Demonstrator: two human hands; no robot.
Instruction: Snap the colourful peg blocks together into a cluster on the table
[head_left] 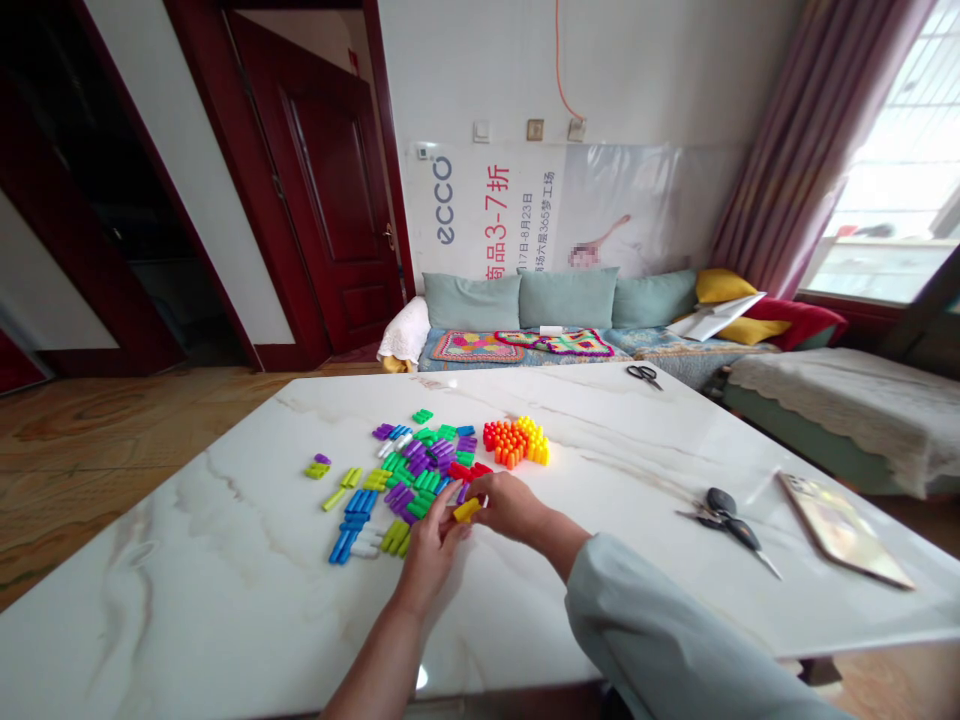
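Small yellow plastic cylinders (466,511), shaped like pen caps, lie side by side between my two hands. My right hand (511,508) pinches their right end with bent fingers. On their left end are the closed fingers of my left hand (435,535), low over the tabletop. Just beyond my fingers are red cylinders (459,471), lying flat. Green, purple, blue, white and lime cylinders (420,457) spread out to the left in small groups on their sides. Farther right, orange cylinders (510,445) and bright yellow ones (534,438) stand upright in a tight cluster, red ones at its left edge.
The white marbled table (225,600) carries everything. Dark-handled tools with pointed metal ends (727,520) and a gold phone (844,530) lie at the right. Black scissors (643,375) rest by the far edge. Behind stands a sofa with green cushions (566,298).
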